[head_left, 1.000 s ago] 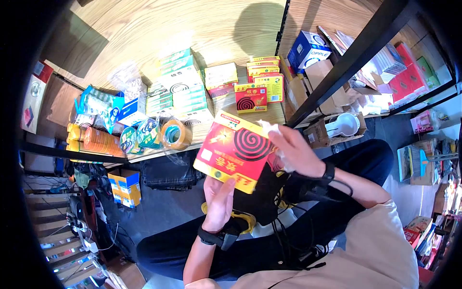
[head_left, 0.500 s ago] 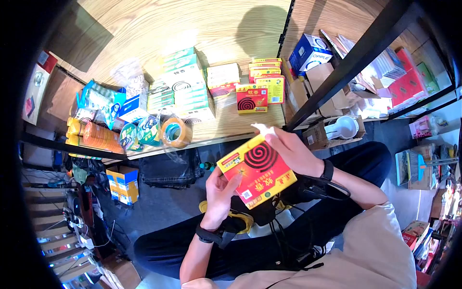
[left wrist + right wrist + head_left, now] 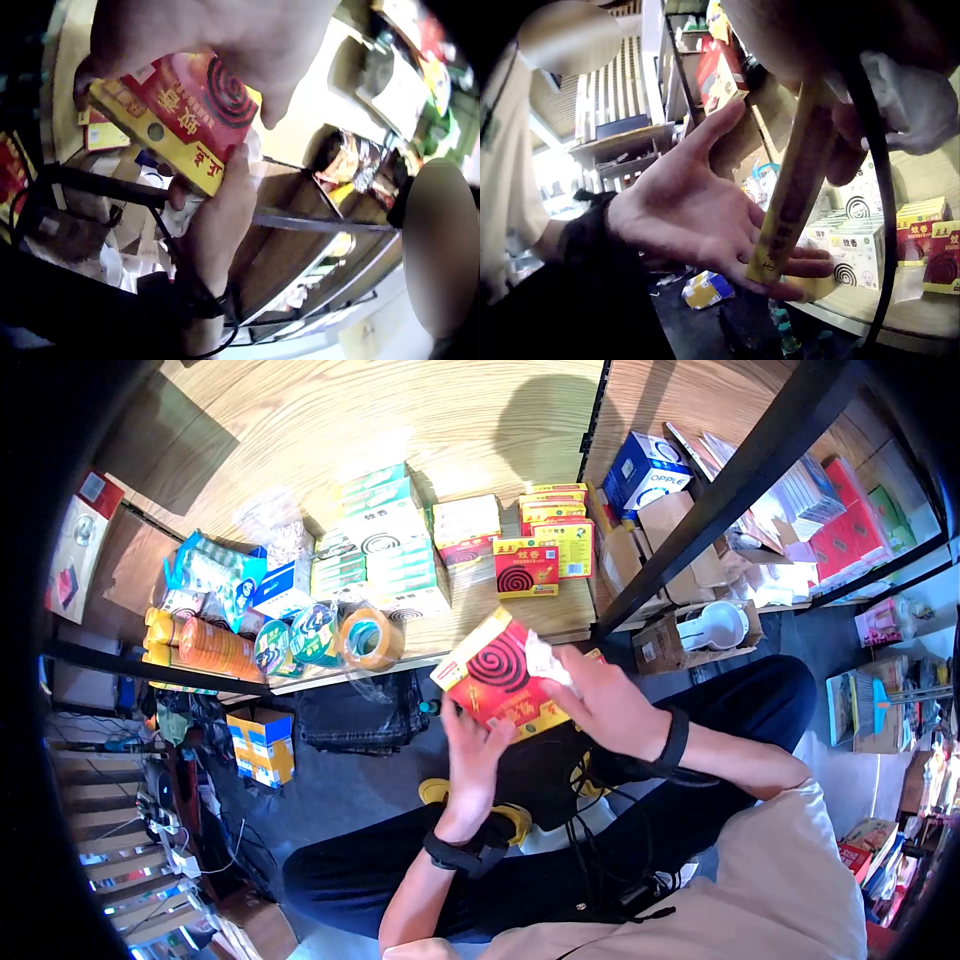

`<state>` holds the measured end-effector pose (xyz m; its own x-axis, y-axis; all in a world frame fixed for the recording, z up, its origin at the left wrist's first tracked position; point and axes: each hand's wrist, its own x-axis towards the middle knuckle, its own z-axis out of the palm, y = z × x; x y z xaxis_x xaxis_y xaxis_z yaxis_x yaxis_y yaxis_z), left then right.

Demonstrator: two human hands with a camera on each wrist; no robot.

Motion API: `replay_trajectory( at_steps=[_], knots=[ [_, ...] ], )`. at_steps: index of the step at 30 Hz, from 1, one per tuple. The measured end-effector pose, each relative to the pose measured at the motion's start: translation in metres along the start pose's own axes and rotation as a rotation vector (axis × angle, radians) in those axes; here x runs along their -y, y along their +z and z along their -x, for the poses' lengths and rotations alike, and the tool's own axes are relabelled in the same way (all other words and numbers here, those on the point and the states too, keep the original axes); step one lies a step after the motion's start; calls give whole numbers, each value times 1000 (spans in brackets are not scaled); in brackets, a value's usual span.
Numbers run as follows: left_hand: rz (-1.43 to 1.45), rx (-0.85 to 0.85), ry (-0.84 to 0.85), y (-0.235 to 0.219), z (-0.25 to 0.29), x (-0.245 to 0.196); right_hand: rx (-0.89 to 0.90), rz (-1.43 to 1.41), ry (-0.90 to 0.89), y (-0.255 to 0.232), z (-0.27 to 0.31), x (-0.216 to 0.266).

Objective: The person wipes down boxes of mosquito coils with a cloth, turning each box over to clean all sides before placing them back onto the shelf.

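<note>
A red and yellow box with a black spiral (image 3: 490, 680) is tilted between both hands, over the lap. My right hand (image 3: 622, 712) grips its right side together with a crumpled white tissue (image 3: 543, 662). At the lower left edge is my left hand (image 3: 472, 765). The right wrist view shows this left hand (image 3: 694, 206) with its palm spread and thumb away from the box (image 3: 791, 187), fingers reaching against the box's lower end. In the left wrist view, the box's yellow side (image 3: 161, 139) faces the camera, with the right hand (image 3: 221, 225) below.
On the wooden shelf (image 3: 475, 625) stand green and white boxes (image 3: 400, 560), more red and yellow boxes (image 3: 527, 567), tape rolls (image 3: 370, 638) and orange packs (image 3: 215, 645). A black shelf post (image 3: 715, 500) rises at the right. An open carton (image 3: 655, 645) holds a white object.
The box has turned and tilted in the hands, moving slightly up and left since half a second ago. The left hand's fingers have spread, while the right hand keeps its grip with the tissue.
</note>
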<state>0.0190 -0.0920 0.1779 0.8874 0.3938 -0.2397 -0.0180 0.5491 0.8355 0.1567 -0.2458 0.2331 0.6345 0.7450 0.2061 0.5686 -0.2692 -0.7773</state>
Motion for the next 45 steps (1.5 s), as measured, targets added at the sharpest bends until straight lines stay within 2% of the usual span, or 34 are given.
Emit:
replay_trajectory(
  at_steps=[2,4,5,6,8,10,11,13,14,16,17,19,20,22,23,24,26,27,28,30,31,33,34,35,36,39,40,42,44,45],
  knots=[
    [92,18,-61,-8,1,18,121,60,23,9,11,0],
    [63,11,-41,-15,4,25,154,-23,-89,16,20,5],
    [32,2,-22,-19,7,27,317,-79,-39,17,24,8],
    [16,-13,-112,-21,11,24,398,-107,-120,21,25,12],
    [79,100,-174,-21,12,17,306,-85,-201,27,30,16],
    [284,199,-253,-11,11,-4,312,-14,-137,16,21,23],
    [360,136,-274,-5,11,-7,214,-49,-166,11,14,25],
    [506,237,-294,-6,15,-8,31,-159,-135,15,7,19],
    [562,291,-289,-3,16,-7,49,-147,-178,26,8,24],
    [482,245,-237,0,21,7,84,-124,-262,46,10,32],
    [335,129,-210,5,23,14,153,-100,-300,44,12,36],
    [422,168,-265,4,21,11,259,-17,-350,43,15,37],
    [512,192,-312,2,22,8,255,-21,-349,43,13,32],
    [693,233,-410,-1,25,-1,139,197,-371,39,2,18],
    [606,303,-431,0,24,-9,110,217,-290,33,-7,9],
    [606,302,-438,0,25,-10,43,104,-174,26,-10,6],
    [449,233,-442,4,25,-11,72,57,-163,35,2,6],
    [499,133,-418,14,24,-15,106,-13,-209,43,11,12],
    [506,107,-385,12,20,-11,157,-67,-254,47,23,20],
    [583,216,-441,6,13,-12,315,-120,-400,51,34,26],
    [597,273,-446,9,10,-15,309,-123,-392,53,34,22],
    [556,333,-416,10,7,-17,341,-199,-576,56,29,7],
    [503,336,-377,8,8,-16,291,-187,-505,48,26,7],
    [557,-8,-342,8,14,-10,210,-154,-421,33,20,4],
    [541,-96,-341,12,13,-13,133,-116,-342,20,13,2],
    [535,-129,-328,10,12,-9,232,-24,-255,9,6,7],
    [528,-144,-325,9,13,-7,232,-24,-256,14,9,6],
    [526,-158,-325,12,13,-5,197,197,-247,27,19,5],
    [529,-147,-312,17,15,-5,204,210,-250,30,24,5],
    [584,-89,-337,16,16,-7,201,225,-293,31,22,2]
  ],
)
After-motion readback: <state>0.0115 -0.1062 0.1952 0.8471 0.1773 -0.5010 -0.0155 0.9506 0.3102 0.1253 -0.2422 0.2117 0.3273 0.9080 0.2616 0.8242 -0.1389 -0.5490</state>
